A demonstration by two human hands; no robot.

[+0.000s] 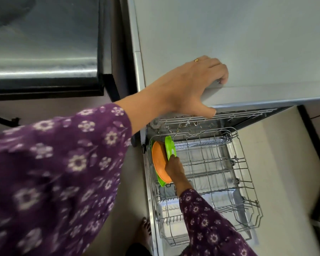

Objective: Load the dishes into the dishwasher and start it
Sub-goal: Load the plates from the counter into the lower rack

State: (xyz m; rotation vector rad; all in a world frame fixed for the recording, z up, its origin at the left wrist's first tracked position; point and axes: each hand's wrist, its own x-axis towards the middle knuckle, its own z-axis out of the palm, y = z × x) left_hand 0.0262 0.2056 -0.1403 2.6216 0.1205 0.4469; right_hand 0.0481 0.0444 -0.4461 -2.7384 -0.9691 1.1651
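Your right hand's (175, 168) fingers (172, 157) pinch the lower rim of the bright green round plastic plate (169, 145), which rises just beyond the fingertips. It stands on edge at the back left corner of the grey wire lower rack (243, 159), its face turned toward the rack's right side and its long axis running front to back. Just left of it, touching your hand, the orange round plastic plate (159, 161) leans on edge along the rack's left edge. Your left hand (188, 84) grips the front edge of the pale grey flat worktop (248, 43), fingers curled over, thumb beneath.
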